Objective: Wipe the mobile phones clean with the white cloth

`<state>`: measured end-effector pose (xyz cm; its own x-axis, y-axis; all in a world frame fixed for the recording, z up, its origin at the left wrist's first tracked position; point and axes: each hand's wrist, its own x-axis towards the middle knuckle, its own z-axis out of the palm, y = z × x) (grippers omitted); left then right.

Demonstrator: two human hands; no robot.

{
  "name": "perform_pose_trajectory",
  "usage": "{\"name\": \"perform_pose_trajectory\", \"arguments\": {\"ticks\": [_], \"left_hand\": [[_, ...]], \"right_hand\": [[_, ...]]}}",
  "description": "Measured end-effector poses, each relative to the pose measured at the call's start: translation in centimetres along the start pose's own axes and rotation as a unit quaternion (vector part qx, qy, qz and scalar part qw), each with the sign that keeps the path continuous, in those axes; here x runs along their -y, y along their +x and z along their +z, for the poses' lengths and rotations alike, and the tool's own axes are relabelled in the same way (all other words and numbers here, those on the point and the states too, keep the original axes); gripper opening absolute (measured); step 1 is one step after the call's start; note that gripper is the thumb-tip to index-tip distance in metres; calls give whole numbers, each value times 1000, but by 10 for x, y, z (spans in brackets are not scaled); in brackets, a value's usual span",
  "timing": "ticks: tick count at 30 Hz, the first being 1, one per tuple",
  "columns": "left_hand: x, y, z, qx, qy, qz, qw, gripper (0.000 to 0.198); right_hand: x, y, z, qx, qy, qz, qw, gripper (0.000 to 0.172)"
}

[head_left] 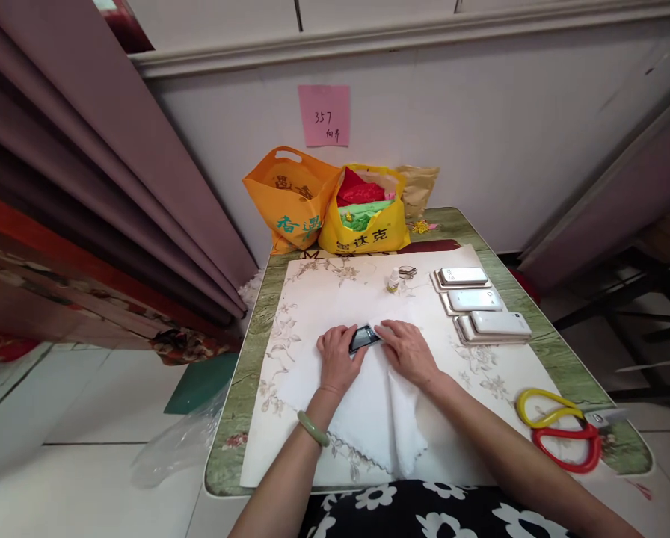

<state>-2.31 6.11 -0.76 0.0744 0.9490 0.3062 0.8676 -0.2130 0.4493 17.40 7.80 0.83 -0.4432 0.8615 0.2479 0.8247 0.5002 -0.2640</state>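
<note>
A small dark phone (364, 338) lies on a white cloth (369, 403) in the middle of the table. My left hand (336, 359) grips its left end, fingers curled round it; a green bangle sits on that wrist. My right hand (407, 350) rests beside the phone's right end, fingers pressing the cloth against it. The cloth covers part of the phone and drapes toward me.
Three white phones (484, 300) lie in a row at the right. A small bottle (392, 280) and a metal clip (407, 272) stand behind. Yellow and red scissors (564, 430) lie near right. Orange bag (290, 196) and yellow bag (366, 213) stand against the wall.
</note>
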Motion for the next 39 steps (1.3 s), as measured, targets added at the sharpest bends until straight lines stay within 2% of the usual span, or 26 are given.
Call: {"name": "perform_pose_trajectory", "arguments": {"ticks": [7,14,21,28,32,35,39], "left_hand": [[2,2,1,8,-14,-2,1000,38],[2,1,0,11,-12,5,1000,40],[3,1,0,6,-12,7,1000,39],[2,0,0,11,-8,3,1000,40],[2,-1,1,5,-14,0,1000,41],[3,0,2,-7,-19,1,1000,39],[5,0,3,-11,-19,3,1000,40]], "right_hand": [[8,-20,11,10,-39,-49,998,46],[14,1,17,-4,-45,2,999,51],[24,-23,13,3,-39,-6,999,53],[19,8,16,10,-55,21,998,55],[29,-5,18,8,-66,33,997,60],[37,-20,20,14,-62,6,998,63],[30,-15,23,7,-56,4,998,59]]}}
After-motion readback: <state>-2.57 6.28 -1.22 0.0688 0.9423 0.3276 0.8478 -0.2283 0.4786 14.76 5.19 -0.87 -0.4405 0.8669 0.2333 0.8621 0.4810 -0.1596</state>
